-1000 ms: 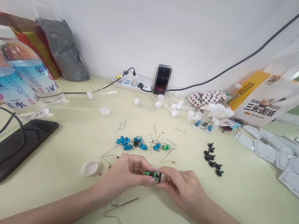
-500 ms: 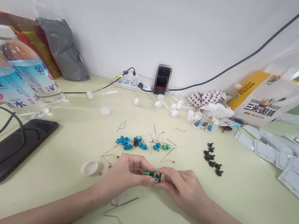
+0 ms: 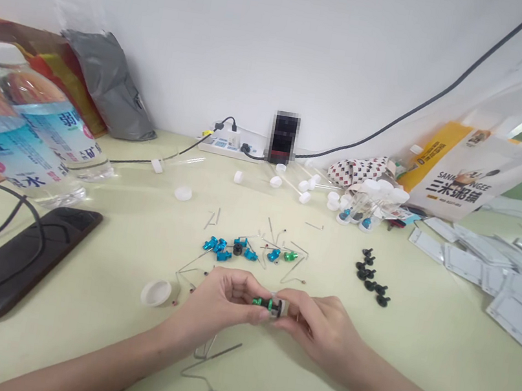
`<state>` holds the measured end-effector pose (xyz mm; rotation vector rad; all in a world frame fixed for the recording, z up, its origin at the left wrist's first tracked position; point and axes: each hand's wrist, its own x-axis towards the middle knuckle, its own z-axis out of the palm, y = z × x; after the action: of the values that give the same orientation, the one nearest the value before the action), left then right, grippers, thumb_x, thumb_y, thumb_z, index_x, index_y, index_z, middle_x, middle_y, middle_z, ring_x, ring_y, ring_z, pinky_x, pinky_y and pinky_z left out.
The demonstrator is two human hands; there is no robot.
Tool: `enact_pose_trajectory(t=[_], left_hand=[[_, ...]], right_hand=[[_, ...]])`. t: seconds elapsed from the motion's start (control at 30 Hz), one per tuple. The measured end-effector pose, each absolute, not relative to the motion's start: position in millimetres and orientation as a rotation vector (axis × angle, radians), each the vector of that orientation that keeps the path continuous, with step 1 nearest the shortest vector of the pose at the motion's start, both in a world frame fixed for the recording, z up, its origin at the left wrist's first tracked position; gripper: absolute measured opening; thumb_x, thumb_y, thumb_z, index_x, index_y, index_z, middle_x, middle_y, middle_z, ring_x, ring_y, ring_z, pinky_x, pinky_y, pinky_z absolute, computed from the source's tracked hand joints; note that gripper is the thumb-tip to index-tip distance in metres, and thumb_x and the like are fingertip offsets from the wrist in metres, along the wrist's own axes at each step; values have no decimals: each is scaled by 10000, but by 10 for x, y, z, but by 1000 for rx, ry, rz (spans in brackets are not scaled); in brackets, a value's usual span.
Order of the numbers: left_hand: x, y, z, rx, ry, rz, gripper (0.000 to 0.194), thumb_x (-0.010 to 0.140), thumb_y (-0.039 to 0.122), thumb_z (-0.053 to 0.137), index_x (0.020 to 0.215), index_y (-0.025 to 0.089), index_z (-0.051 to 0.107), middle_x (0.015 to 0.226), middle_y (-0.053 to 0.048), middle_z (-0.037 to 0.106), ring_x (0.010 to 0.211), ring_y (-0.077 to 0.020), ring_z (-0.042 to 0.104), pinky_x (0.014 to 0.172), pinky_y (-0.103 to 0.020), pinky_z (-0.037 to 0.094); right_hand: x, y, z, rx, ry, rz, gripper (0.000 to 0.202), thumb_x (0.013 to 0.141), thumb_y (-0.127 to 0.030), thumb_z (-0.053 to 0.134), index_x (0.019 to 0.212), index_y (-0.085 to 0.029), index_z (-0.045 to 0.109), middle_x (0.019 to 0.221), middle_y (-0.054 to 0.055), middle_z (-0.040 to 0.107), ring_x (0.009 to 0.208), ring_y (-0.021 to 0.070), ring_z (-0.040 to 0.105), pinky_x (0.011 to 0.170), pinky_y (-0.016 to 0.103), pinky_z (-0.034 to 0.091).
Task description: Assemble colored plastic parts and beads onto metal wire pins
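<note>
Near the front middle of the table, my left hand [image 3: 230, 299] pinches a small green and black part [image 3: 263, 303] between thumb and fingers. My right hand [image 3: 320, 325] meets it from the right, its fingertips closed on a clear, whitish-ended piece [image 3: 279, 308] around the part's black end. Just beyond the hands lie several blue metal parts [image 3: 224, 256], a black ring [image 3: 238, 249], a green part [image 3: 290, 257] and thin bent metal rods [image 3: 296, 269]. A white cap [image 3: 156, 293] sits left of my left hand, and more bent rods [image 3: 210, 366] lie in front of it.
Several black screw-like pieces [image 3: 369, 276] lie to the right, with white plates [image 3: 472, 260] beyond. Capped clear tubes [image 3: 372, 202] stand at the back right. Water bottles [image 3: 51, 118] and a dark phone-like slab [image 3: 30, 259] are at left. A power strip [image 3: 229, 148] lies by the wall.
The fingertips of my right hand have shifted very slightly around the clear piece, and more of the part's black end shows. My left hand has stayed in place.
</note>
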<state>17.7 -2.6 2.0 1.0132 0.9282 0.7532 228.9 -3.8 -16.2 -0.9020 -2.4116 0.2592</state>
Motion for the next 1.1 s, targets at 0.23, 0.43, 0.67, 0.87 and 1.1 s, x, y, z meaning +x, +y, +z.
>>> enact_pose_trajectory(t=[0.23,0.43,0.67,0.87,1.1], left_hand=[[176,-17,0,1023,923,749,171,668,208,761,807,136,693,816,-62,732,743,-144,648,719,-256,487],[180,-25,23,1029,949,746,186,663,212,762,813,130,689,812,-66,730,731,-151,647,714,-267,488],[180,-18,11,1022,941,752,187,657,211,767,808,133,689,803,-58,729,729,-145,643,709,-256,486],[181,-23,13,1031,953,749,185,658,213,764,807,133,690,798,-61,730,717,-148,644,693,-257,487],[188,-18,23,1044,961,757,204,648,228,763,807,128,683,794,-68,728,709,-164,648,692,-284,496]], right_hand=[[2275,-29,-142,-885,-2408,238,207,950,-304,415,1033,-159,537,673,0,646,506,85,562,482,200,354],[2279,-34,-145,-898,-2409,236,187,949,-282,417,1035,-161,531,680,-8,648,504,81,558,479,200,356],[2286,-35,-163,-912,-2420,257,206,944,-311,434,1049,-164,532,697,-6,654,519,81,570,483,202,363],[2274,-38,-152,-893,-2405,235,184,951,-283,415,1023,-164,537,695,-3,656,512,80,565,482,200,359],[2277,-39,-137,-915,-2411,259,192,953,-287,405,1029,-164,531,675,-11,646,508,77,561,484,192,368]])
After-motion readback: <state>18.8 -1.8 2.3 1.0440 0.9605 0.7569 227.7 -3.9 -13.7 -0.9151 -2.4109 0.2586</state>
